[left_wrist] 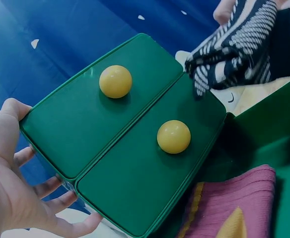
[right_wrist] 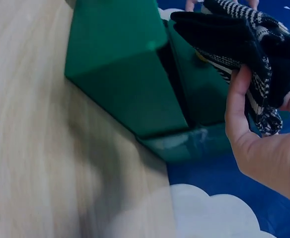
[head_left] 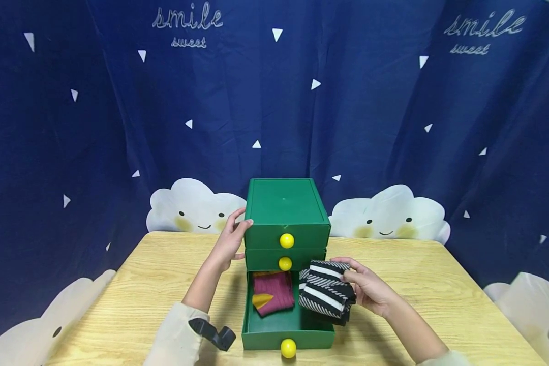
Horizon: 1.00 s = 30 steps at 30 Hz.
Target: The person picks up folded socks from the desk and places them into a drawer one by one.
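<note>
A small green drawer cabinet (head_left: 283, 201) with yellow round knobs stands on the table, its bottom drawer (head_left: 274, 339) pulled out. Inside that drawer, on the left, lies a folded maroon sock (head_left: 279, 292) with a mustard heel. My right hand (head_left: 368, 284) pinches folded black-and-white striped socks (head_left: 327, 290) between thumb and fingers, over the drawer's right side. Black fabric shows on their underside in the right wrist view. My left hand (left_wrist: 26, 183) rests against the cabinet's left side, fingers spread, thumb at the front top corner. The upper two drawers are closed.
The cabinet stands on a light wooden table (head_left: 174, 274). Behind it hangs a dark blue curtain (head_left: 238, 91) with white triangles and lettering. White cloud shapes (head_left: 389, 213) with faces line the table's back edge. A black strap mount (head_left: 212, 333) sits on the left sleeve.
</note>
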Each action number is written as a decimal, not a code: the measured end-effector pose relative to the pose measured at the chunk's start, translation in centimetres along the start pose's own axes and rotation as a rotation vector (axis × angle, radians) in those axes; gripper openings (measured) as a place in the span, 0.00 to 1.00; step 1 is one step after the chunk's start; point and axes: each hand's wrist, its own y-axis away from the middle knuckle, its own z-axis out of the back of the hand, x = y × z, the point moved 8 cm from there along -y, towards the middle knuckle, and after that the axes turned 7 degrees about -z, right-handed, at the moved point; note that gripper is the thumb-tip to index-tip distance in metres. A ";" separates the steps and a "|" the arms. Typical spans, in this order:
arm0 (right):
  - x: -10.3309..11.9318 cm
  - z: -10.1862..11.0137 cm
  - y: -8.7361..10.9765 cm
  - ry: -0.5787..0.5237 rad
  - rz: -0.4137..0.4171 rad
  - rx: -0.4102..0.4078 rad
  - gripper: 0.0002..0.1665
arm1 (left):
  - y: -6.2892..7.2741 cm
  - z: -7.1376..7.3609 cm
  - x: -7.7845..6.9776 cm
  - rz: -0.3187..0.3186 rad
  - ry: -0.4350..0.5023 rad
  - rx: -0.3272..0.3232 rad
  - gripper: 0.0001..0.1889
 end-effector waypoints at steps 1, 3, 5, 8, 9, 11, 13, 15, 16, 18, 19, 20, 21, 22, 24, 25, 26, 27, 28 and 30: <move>-0.3 -0.3 -0.3 0.002 -0.002 0.003 0.22 | -0.2 0.1 0.3 0.000 0.000 -0.001 0.31; -0.7 -0.8 -1.0 0.006 -0.007 0.002 0.22 | -0.7 0.3 1.1 0.002 0.003 -0.004 0.31; -1.1 -1.1 -1.6 0.021 -0.013 -0.005 0.23 | -1.3 0.6 2.0 0.007 0.010 -0.010 0.30; -1.6 -1.7 -2.5 0.069 -0.027 -0.019 0.24 | -1.7 1.0 2.7 0.004 0.009 -0.027 0.30; -1.8 -1.9 -2.8 0.091 -0.029 -0.026 0.25 | -1.7 1.0 2.7 0.002 0.008 -0.032 0.30; -2.0 -2.1 -3.2 0.147 -0.033 -0.049 0.25 | -1.7 0.9 2.7 -0.002 0.007 -0.035 0.30; -2.1 -2.4 -3.6 0.196 -0.030 -0.070 0.26 | -1.8 0.9 2.7 -0.004 0.008 -0.033 0.30; -2.0 -2.7 -4.0 0.264 -0.011 -0.095 0.26 | -1.8 0.9 2.7 -0.004 0.006 -0.031 0.30; -1.9 -2.7 -4.0 0.305 -0.003 -0.113 0.25 | -1.9 0.7 2.7 -0.002 0.007 -0.029 0.30; -1.8 -2.9 -4.2 0.380 0.008 -0.137 0.24 | -1.9 0.6 2.7 -0.001 0.002 -0.033 0.30; -1.7 -3.2 -4.4 0.415 0.013 -0.143 0.23 | -1.9 0.8 2.7 -0.001 0.000 -0.037 0.29; -1.7 -3.5 -4.6 0.441 0.014 -0.145 0.22 | -1.8 0.8 2.7 -0.001 -0.003 -0.039 0.29; -1.8 -3.7 -4.8 0.455 0.011 -0.144 0.21 | -1.8 0.9 2.6 0.001 -0.004 -0.041 0.29; -1.9 -4.0 -5.0 0.468 0.006 -0.145 0.21 | -1.7 1.0 2.6 0.000 -0.003 -0.039 0.29; -2.1 -4.5 -5.4 0.476 -0.008 -0.141 0.20 | -1.7 0.9 2.5 -0.003 -0.004 -0.031 0.30; -2.2 -4.7 -5.5 0.495 -0.005 -0.148 0.19 | -1.7 0.9 2.5 -0.002 -0.003 -0.029 0.30; -2.2 -4.8 -5.6 0.519 0.000 -0.160 0.19 | -1.7 0.8 2.5 -0.002 -0.004 -0.025 0.30; -2.2 -5.0 -5.7 0.557 0.011 -0.178 0.18 | -1.7 0.7 2.5 -0.002 -0.005 -0.023 0.30; -2.1 -5.1 -5.7 0.598 0.027 -0.197 0.17 | -1.7 0.6 2.4 -0.003 -0.006 -0.020 0.30; -1.7 -5.3 -5.7 0.722 0.075 -0.245 0.16 | -1.7 0.5 2.3 -0.003 -0.008 -0.019 0.31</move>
